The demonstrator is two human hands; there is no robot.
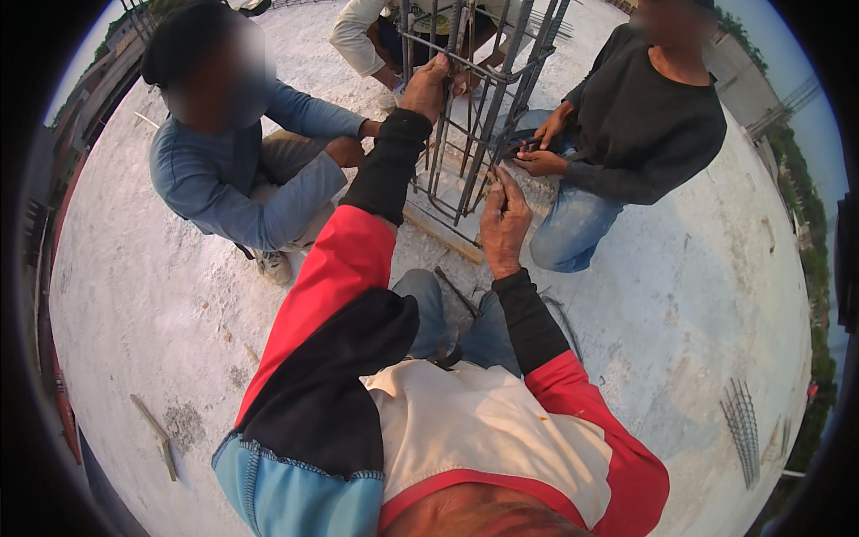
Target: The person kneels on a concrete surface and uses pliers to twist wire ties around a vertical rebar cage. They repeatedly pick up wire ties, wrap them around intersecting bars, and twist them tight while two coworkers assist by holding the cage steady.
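An upright rebar cage, with long bars tied by square hoops, stands in front of me. My left hand is closed round a bar at the cage's upper left. Lower down, my right hand is closed in a pinch beside the near right corner bar. Whatever lies between those fingertips is too small to make out. Along the foot of the cage runs a light strip of wood or concrete.
A co-worker in blue crouches at left, another in black kneels at right holding dark-handled pliers, and a third is behind the cage. A stick and a bundle of rods lie on the pale slab.
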